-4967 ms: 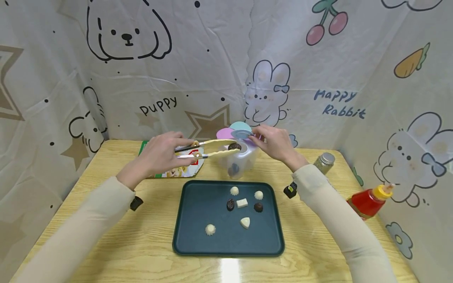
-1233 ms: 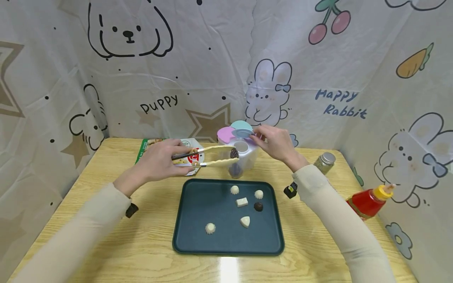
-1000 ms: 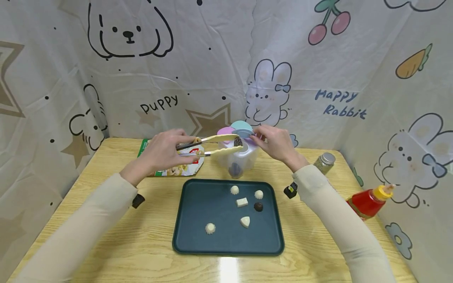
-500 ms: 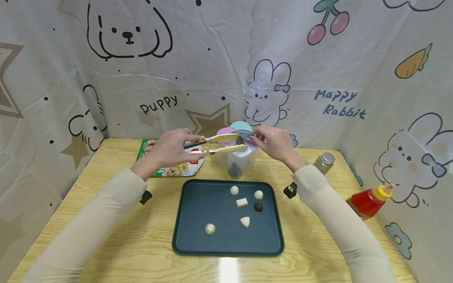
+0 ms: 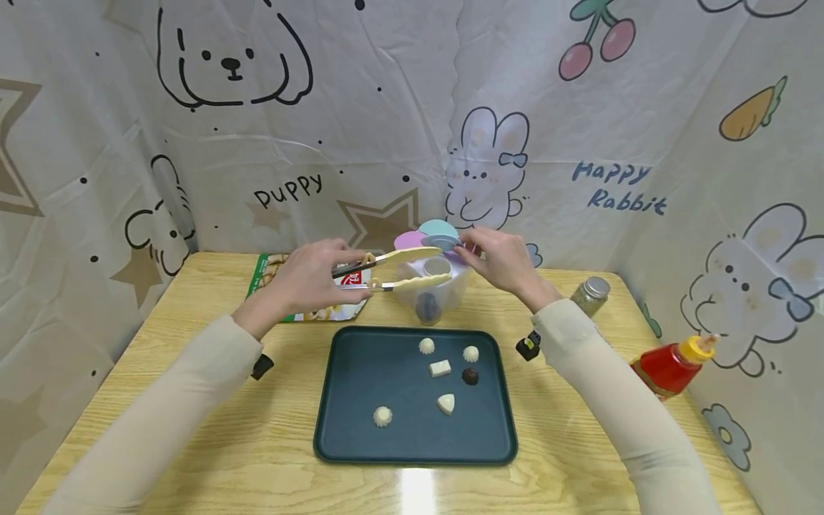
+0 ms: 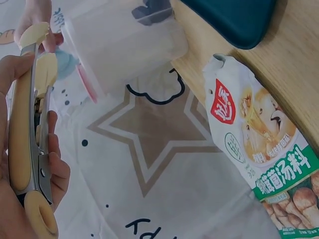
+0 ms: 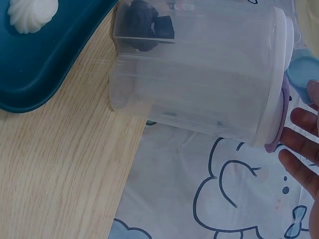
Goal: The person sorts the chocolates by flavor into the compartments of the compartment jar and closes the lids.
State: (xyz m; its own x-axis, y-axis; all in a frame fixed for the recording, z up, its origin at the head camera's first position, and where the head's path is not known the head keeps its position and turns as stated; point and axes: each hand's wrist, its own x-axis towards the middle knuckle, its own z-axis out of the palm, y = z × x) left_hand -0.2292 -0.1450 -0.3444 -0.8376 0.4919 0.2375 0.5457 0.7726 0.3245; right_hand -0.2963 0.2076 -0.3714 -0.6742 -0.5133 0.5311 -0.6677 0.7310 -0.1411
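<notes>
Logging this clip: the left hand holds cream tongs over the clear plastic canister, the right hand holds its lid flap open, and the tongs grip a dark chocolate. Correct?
Not quite. In the head view the cream tongs in the left hand are empty; dark chocolates sit inside the clear plastic canister. The right hand holds the lid flap.

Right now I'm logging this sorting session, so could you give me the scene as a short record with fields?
left hand: grips yellow tongs, tips empty over the container mouth
right hand: holds blue flap lid open
clear container: dark chocolates at the bottom
teal tray: five white candies, one dark chocolate
table: soup packet, ketchup bottle, spice jar
</notes>
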